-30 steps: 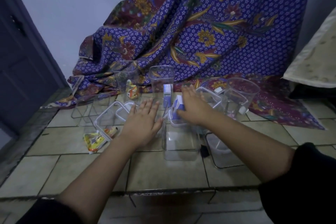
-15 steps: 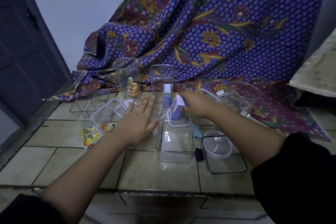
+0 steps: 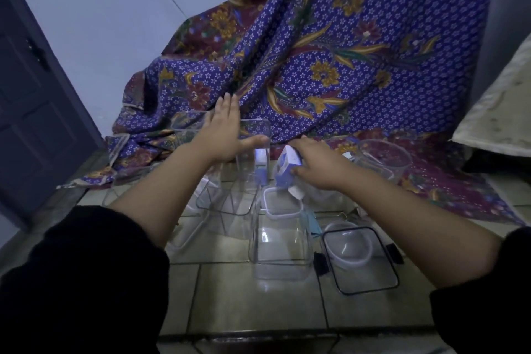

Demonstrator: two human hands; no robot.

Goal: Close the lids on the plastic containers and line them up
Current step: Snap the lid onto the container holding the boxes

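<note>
Left hand (image 3: 222, 135) hovers flat-fingered, holding nothing; right hand (image 3: 316, 169) pinches a blue-white packet (image 3: 287, 162); the clear container (image 3: 280, 241) below looks light, rigid, slick; grasp its walls.

The bare tile floor (image 3: 253, 313) in front of the clear square container (image 3: 281, 247) lies open, with only a narrow strip between that container and the black-rimmed lid (image 3: 373, 276) just to its right. Behind, passage is crowded: a low open container (image 3: 227, 201) just left, a tall clear container (image 3: 254, 138) at the back, a round tub (image 3: 385, 158) at the right, and the right hand (image 3: 316, 167) gripping a blue-and-white packet (image 3: 287, 162) above the square container's back rim. The batik cloth (image 3: 344, 66) walls off the rear.
</note>
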